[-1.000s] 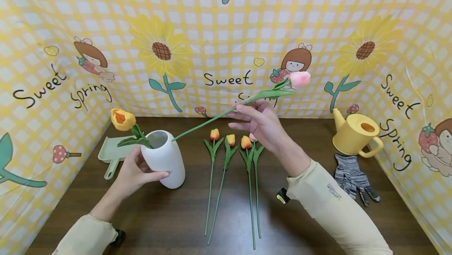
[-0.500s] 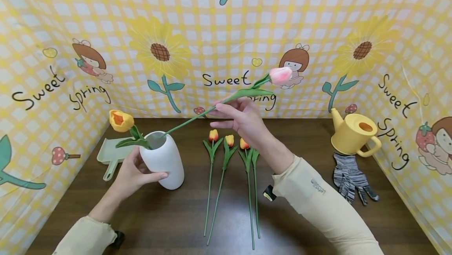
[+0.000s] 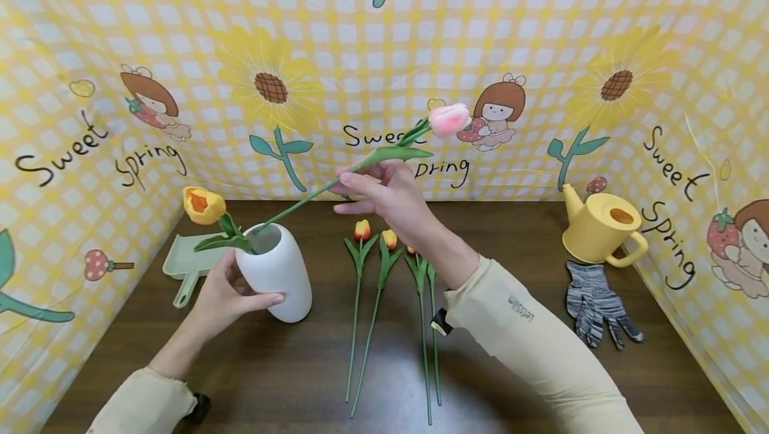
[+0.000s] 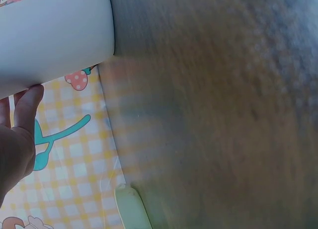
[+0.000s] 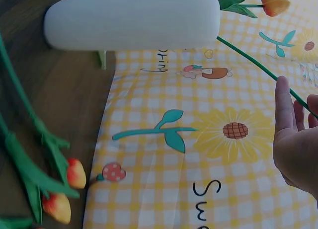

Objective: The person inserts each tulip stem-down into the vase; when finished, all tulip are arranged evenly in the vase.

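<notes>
My left hand [image 3: 225, 304] grips a white vase [image 3: 285, 284] near its mouth, thumb across the front and the other fingers behind. The vase leans slightly left. From its opening rises a yellow-orange tulip [image 3: 204, 205], drooping over the left rim. My right hand [image 3: 399, 203] pinches the green stem of a pink tulip [image 3: 449, 120] just below its leaf. That flower slants up to the right, and its stem's lower end is at the vase mouth. In the right wrist view the stem [image 5: 248, 58] runs from the fingers to the vase's rim [image 5: 216, 20].
Several tulips [image 3: 358, 314] lie on the dark wooden table [image 3: 492, 380], stems toward me. A pale green dustpan [image 3: 189, 257] lies behind my left hand. At right are a yellow watering can [image 3: 601, 227] and a grey knit glove [image 3: 595, 304]. Patterned cloth [image 3: 384, 53] walls the table.
My right hand has moved left with the pink tulip, bringing the stem's end from the vase's right rim in over its opening. My left hand and the vase have stayed nearly still.
</notes>
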`<state>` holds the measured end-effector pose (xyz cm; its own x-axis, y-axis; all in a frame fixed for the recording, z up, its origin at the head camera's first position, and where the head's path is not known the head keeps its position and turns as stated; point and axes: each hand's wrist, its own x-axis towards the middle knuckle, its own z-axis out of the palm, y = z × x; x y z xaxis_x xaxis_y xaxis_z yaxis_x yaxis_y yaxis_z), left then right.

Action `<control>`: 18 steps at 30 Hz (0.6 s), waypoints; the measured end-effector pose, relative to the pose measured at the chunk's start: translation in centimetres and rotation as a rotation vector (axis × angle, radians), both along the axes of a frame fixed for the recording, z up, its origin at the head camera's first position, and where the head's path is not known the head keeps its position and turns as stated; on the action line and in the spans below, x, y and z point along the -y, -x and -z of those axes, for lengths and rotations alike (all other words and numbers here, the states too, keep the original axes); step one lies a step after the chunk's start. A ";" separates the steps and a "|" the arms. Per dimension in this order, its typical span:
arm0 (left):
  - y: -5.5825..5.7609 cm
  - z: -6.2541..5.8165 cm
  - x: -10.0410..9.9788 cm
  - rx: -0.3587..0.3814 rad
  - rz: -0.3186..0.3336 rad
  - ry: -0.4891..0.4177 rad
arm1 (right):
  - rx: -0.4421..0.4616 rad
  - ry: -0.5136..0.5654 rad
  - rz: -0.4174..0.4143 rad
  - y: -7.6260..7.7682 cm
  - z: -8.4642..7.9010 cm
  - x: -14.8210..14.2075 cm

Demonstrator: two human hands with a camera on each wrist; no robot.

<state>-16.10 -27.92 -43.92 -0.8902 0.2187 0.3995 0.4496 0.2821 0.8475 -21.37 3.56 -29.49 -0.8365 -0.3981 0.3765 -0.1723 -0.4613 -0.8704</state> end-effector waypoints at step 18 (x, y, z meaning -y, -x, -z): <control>-0.1 -0.1 0.2 0.020 -0.020 0.016 | -0.044 -0.026 -0.002 0.0 1.0 3.7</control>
<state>-16.04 -28.08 -43.87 -0.9024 0.2068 0.3780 0.4266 0.3049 0.8515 -21.39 -0.10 -30.44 -0.8188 -0.4094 0.4025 -0.2099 -0.4390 -0.8736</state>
